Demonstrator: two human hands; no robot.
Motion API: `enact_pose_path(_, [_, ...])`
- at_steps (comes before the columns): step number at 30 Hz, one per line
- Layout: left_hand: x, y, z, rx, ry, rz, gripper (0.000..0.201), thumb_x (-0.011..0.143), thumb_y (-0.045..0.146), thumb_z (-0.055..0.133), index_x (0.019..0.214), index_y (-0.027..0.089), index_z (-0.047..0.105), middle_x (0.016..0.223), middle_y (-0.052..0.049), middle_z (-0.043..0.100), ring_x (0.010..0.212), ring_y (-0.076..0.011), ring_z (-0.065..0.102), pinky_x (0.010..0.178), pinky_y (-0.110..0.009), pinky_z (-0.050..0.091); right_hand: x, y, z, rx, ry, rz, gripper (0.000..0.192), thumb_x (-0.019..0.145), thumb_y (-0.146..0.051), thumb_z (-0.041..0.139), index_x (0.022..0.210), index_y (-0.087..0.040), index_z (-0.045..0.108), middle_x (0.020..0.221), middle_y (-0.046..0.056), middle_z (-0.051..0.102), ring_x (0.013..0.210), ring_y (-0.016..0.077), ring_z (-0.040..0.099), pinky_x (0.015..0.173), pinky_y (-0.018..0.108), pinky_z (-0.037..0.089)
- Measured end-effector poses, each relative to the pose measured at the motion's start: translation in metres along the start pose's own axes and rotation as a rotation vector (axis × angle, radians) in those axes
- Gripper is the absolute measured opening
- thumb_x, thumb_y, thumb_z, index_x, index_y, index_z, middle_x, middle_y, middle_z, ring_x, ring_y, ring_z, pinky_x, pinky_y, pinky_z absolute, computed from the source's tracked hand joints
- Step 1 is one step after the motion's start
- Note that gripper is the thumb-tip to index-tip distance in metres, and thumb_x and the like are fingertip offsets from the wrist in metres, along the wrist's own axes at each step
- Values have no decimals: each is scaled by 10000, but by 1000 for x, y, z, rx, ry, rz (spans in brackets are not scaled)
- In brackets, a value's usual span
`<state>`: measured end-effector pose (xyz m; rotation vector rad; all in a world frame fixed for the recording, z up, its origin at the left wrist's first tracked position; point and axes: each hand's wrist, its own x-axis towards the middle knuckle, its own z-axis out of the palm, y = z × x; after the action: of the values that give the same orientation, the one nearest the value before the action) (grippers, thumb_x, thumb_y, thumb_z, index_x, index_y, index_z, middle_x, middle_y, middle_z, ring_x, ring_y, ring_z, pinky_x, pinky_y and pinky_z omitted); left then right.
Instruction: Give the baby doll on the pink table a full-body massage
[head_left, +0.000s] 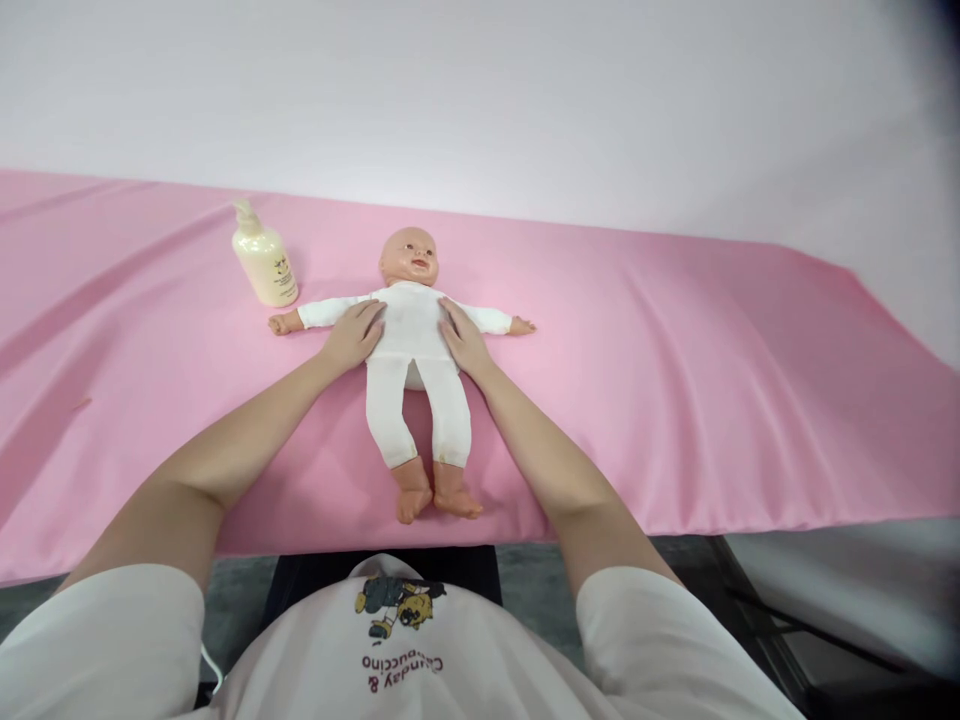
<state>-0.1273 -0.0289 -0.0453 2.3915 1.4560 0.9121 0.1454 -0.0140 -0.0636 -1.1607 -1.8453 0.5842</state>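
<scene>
Left hand (pixel 355 335) and right hand (pixel 464 338) lie spread flat against the white-suited plastic baby doll (pixel 414 345), supine at table centre. Uneven pressure could slide it on the smooth pink cloth (pixel 675 380); cream pump bottle (pixel 264 262) at 10 o'clock could topple.

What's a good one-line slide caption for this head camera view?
Left hand and right hand rest flat on the doll lying face-up on a pink cloth, pump bottle beside it.

doll (pixel 411 345): white suit | cloth (pixel 675 350): pink | bottle (pixel 266 262): cream
</scene>
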Motion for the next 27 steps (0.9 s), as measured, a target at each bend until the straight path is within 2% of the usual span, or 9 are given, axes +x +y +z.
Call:
enact_pose_path(3, [1, 1, -2, 42, 29, -52, 348, 990, 349, 402, 1201, 156, 603, 1251, -177, 655, 1193, -324, 578, 1103, -536, 452, 1, -2, -4, -94, 91, 16, 413, 972, -514, 438, 1136, -198, 648, 1244, 159, 703, 1194, 305, 637, 1109, 522, 476])
enact_pose_path(5, [2, 0, -4, 54, 40, -87, 249, 978, 327, 423, 1084, 182, 594, 1134, -163, 665, 1100, -315, 588, 1031, -514, 480, 1, -5, -8, -192, 132, 55, 294, 965, -448, 441, 919, -213, 610, 983, 121, 710, 968, 280, 648, 964, 474, 517])
enact_pose_path(8, [4, 0, -6, 61, 1, -131, 205, 985, 327, 400, 899, 212, 546, 947, -132, 654, 946, -293, 599, 912, -467, 500, 0, -9, -12, -308, 121, 168, 238, 959, -396, 467, 787, -234, 503, 751, 37, 617, 737, 217, 565, 793, 370, 483])
enact_pose_path(11, [5, 2, -8, 84, -55, -120, 309, 1003, 332, 347, 723, 238, 436, 787, -102, 613, 808, -267, 575, 840, -444, 485, 0, -13, -13, -363, 102, 238, 286, 968, -392, 486, 730, -239, 444, 668, 2, 556, 660, 186, 503, 699, 310, 411])
enact_pose_path(14, [5, 3, -7, 98, -54, -85, 343, 1001, 301, 341, 663, 245, 358, 743, -92, 602, 778, -248, 555, 855, -433, 471, -2, -16, -13, -408, 89, 249, 379, 989, -409, 468, 658, -237, 398, 649, 13, 549, 660, 187, 494, 669, 302, 372])
enact_pose_path(17, [3, 4, -6, 89, -41, -83, 342, 1000, 296, 364, 663, 240, 373, 759, -93, 606, 817, -246, 550, 899, -428, 463, -4, -16, -13, -424, 78, 274, 440, 1008, -450, 434, 626, -234, 404, 652, 30, 569, 663, 197, 503, 658, 310, 366])
enact_pose_path(21, [0, 4, -5, 83, -43, -106, 329, 1010, 325, 369, 693, 238, 378, 810, -101, 600, 882, -257, 544, 938, -433, 456, -6, -11, -12, -450, 88, 295, 455, 1009, -468, 406, 631, -227, 483, 712, 65, 633, 715, 220, 553, 734, 343, 443])
enact_pose_path(24, [-2, 5, -4, 84, -47, -150, 311, 1008, 349, 382, 716, 241, 367, 848, -108, 597, 922, -270, 550, 940, -438, 462, -5, -8, -9, -499, 115, 282, 395, 999, -442, 414, 752, -197, 602, 917, 131, 702, 913, 268, 618, 927, 417, 486])
enact_pose_path(27, [-2, 7, -5, 66, -57, -215, 305, 1003, 373, 413, 730, 241, 379, 890, -112, 611, 951, -275, 568, 932, -432, 473, -3, -4, -7, -516, 123, 364, 391, 985, -459, 440, 992, -136, 661, 1176, 215, 686, 1163, 347, 599, 1077, 519, 443])
